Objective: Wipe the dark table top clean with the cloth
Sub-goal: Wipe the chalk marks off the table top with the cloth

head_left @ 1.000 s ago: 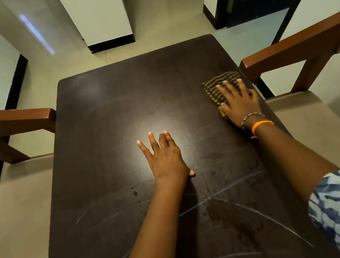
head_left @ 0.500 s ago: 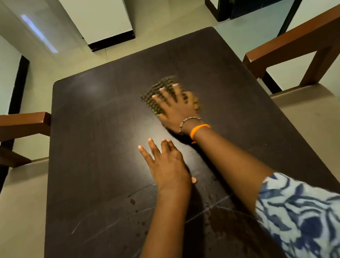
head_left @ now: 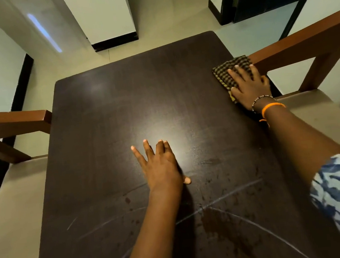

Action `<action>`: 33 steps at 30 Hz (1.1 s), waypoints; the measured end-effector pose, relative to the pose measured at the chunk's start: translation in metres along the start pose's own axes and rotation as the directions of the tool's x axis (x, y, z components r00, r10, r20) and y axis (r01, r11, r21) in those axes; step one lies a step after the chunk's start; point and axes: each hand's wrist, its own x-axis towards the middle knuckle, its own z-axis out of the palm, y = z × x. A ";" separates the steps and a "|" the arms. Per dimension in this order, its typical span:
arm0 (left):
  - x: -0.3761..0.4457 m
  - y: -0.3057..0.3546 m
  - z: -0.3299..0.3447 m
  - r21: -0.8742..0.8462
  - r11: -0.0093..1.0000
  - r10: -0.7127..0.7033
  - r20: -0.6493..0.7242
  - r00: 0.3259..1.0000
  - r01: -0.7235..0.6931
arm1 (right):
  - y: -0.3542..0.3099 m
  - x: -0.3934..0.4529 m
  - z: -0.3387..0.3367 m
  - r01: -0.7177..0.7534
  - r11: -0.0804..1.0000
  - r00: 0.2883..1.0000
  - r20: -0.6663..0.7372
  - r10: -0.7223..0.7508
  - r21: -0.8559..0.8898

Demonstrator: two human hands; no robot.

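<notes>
The dark table top (head_left: 121, 113) fills the middle of the view, with pale arc streaks and brownish stains (head_left: 221, 226) on its near part. A checked brown-and-yellow cloth (head_left: 225, 72) lies at the table's right edge. My right hand (head_left: 248, 87) presses flat on it with fingers spread, covering its near half. My left hand (head_left: 160, 165) rests flat on the bare table near the middle, fingers apart, holding nothing.
A wooden chair arm (head_left: 302, 39) reaches the table's right edge just beyond the cloth, almost touching my fingertips. Another chair arm (head_left: 13, 122) meets the left edge. Beige seat cushions flank the table. Tiled floor, a white pillar (head_left: 106, 13) and a dark doorway lie beyond.
My right hand has slid the cloth from the table's middle back to the right edge, where it was a second ago. My left hand stays planted in the same spot.
</notes>
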 end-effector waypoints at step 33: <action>-0.076 -0.033 0.037 -0.031 0.992 0.122 -0.096 0.988 -0.125 | -0.167 -0.147 0.032 0.254 0.967 0.967 -0.034 -0.254 0.000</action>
